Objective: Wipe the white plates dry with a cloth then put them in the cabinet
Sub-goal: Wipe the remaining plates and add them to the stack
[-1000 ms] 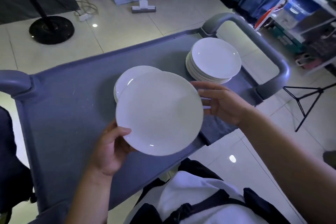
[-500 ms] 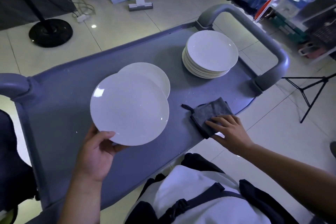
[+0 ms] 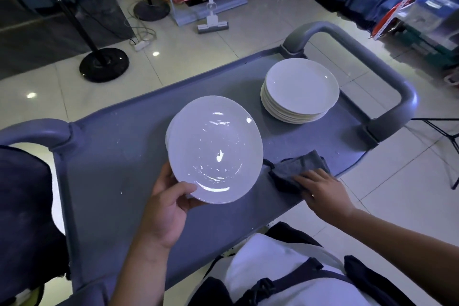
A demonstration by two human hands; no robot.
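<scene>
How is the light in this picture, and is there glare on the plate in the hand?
Head view: the room is dim with a bluish cast; the held plate shows bright glare streaks, and the floor tiles carry small light spots; the cart handle bends from wide-angle distortion; the plate stack looks sharp.

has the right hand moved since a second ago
Yes. The right hand left the held plate and dropped toward the cart's near edge, now resting on the grey cloth.

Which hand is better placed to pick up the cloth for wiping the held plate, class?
The right hand: it already rests on the grey cloth on the cart. The left hand is busy gripping the white plate by its rim.
</scene>
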